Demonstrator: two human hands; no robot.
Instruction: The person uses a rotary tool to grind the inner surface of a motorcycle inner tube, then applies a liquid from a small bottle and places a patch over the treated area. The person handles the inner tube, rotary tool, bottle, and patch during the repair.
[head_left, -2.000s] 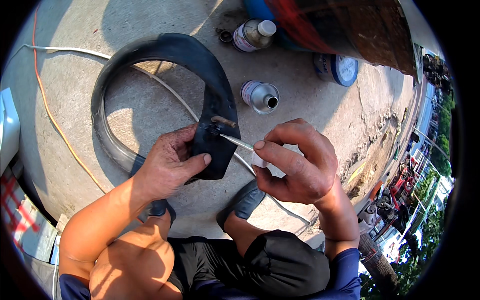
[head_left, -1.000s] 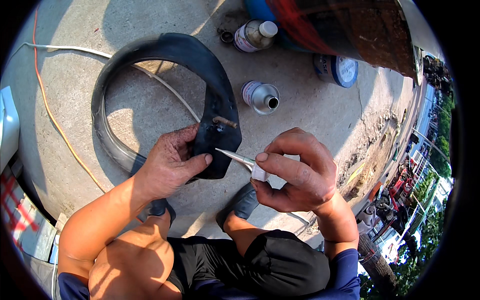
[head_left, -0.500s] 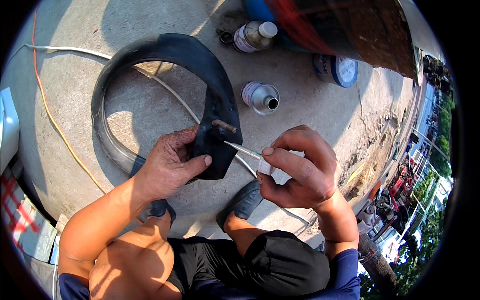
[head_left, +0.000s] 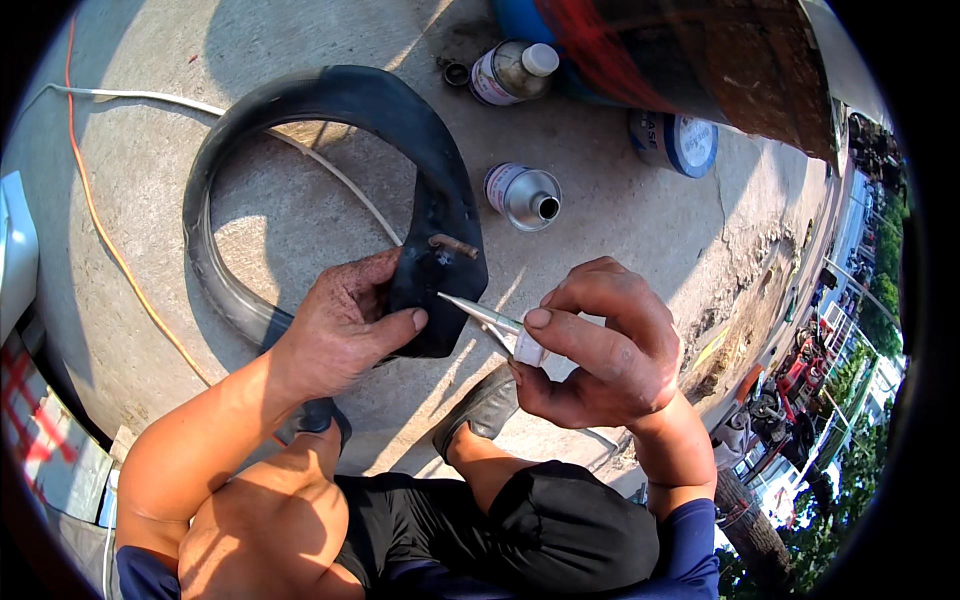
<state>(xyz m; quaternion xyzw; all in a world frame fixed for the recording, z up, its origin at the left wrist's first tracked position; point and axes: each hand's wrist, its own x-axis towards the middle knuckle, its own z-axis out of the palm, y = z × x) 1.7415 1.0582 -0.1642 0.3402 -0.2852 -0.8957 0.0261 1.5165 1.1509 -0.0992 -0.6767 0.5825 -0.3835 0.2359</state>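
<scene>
My left hand (head_left: 345,325) pinches the flattened lower part of a black rubber inner tube (head_left: 445,165), thumb on top and fingers behind. Above that thumb a brownish valve stem (head_left: 455,245) sticks out of the rubber, with a shiny spot just below it. Between the thumb and fingers of my right hand (head_left: 610,345) is a slim pointed silver tool (head_left: 478,308), its tip over the tube's surface; whether it touches is unclear. A small white round piece (head_left: 529,349) sits in the same grip. The tool's exact kind is partly hidden by my fingers.
An uncapped metal can (head_left: 530,197) stands right of the tube. Farther back are a white-capped bottle (head_left: 514,73), a small black cap (head_left: 456,74), a blue tub (head_left: 672,142) and a large rusty drum (head_left: 740,70). White (head_left: 330,172) and orange cables (head_left: 105,240) cross the concrete.
The tool's tip has shifted slightly left and down, away from the spot below the valve stem. That spot now catches light. My left hand holds the tube almost as before.
</scene>
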